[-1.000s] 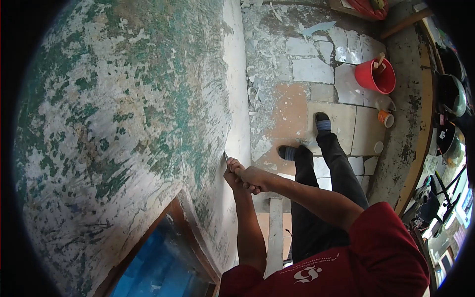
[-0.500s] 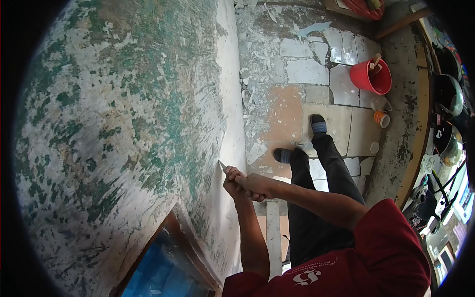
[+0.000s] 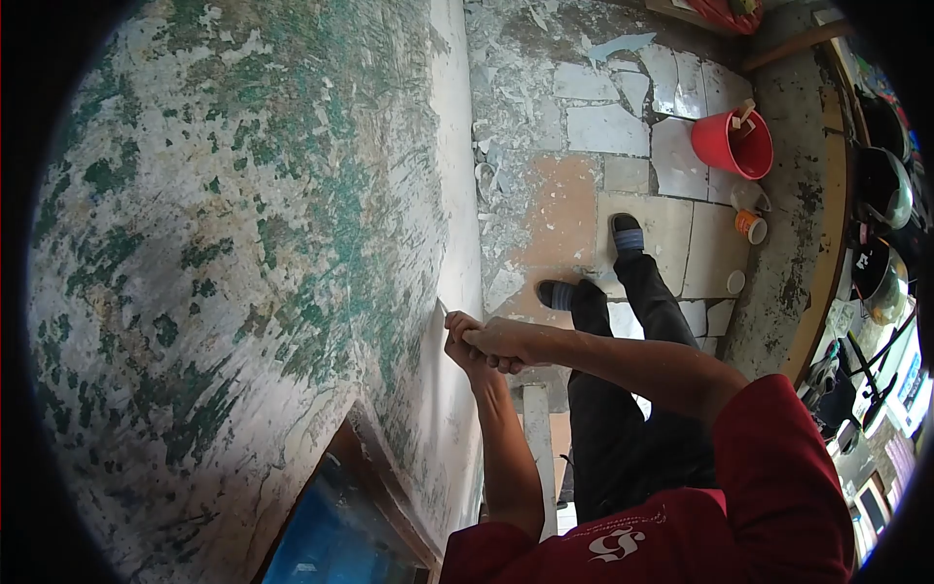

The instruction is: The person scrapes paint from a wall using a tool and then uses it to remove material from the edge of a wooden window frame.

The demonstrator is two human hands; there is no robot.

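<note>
Both of my hands clasp one scraper handle against a wall (image 3: 243, 243) of peeling green and white paint. My left hand (image 3: 458, 346) lies nearest the wall. My right hand (image 3: 501, 343) wraps over it from the right. The thin scraper blade (image 3: 442, 306) sticks out beyond the fingers, and its tip touches the paint near the white strip at the wall's base. The handle is hidden inside the hands.
My feet in dark sandals (image 3: 628, 237) stand on a broken tile floor littered with paint flakes. A red bucket (image 3: 735, 144) and an orange cup (image 3: 750, 226) sit beyond them. A brown-framed blue opening (image 3: 331, 526) is below the hands. Dark helmets and clutter (image 3: 880, 185) line the right edge.
The blade slid a short way along the wall and came back to about where it was. Both hands kept their hold throughout.
</note>
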